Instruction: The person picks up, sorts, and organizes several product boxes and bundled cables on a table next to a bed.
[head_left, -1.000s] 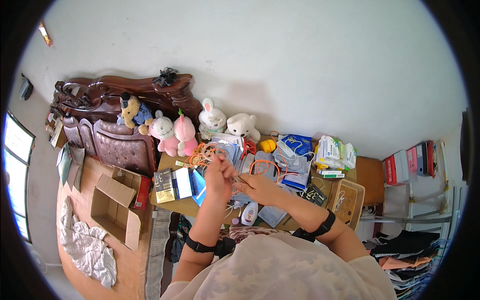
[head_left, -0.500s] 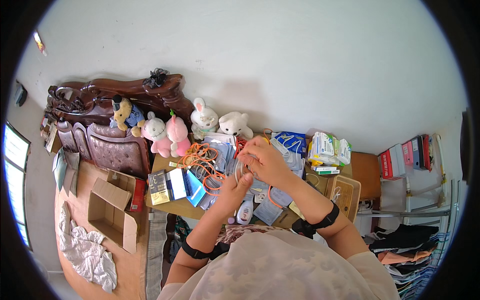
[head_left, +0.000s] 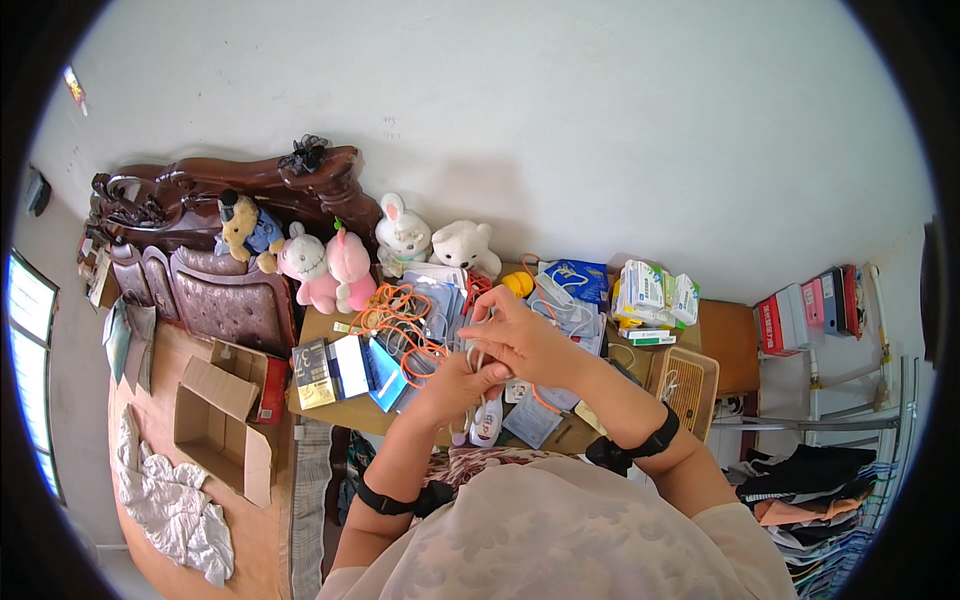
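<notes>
A looped white cable [head_left: 471, 362] is bunched between my two hands above the cluttered table [head_left: 345, 412]. My left hand [head_left: 463, 388] is closed on the loops, thumb pressed against them. Just above and touching it, my right hand [head_left: 522, 338] has its fingers curled in on the same cable; part of the coil is hidden behind the fingers. Beneath the hands stands a white bottle [head_left: 487, 424]. Left of them lies a tangle of orange cable [head_left: 385, 318], and to the right are grey-blue clear-looking packets [head_left: 535, 422].
Plush toys [head_left: 349, 268] line the back left, beside a carved wooden headboard [head_left: 330, 185]. White-green packs [head_left: 645, 290] and a tan basket [head_left: 690, 385] stand at right. An open cardboard box [head_left: 212, 440] sits on the bed at left. Dark books [head_left: 313, 375] lie near the table's left end.
Both hands have come slightly lower and closer to me with the white cable. The right hand's fingers have shifted over the left hand, uncovering a yellow thing behind.
</notes>
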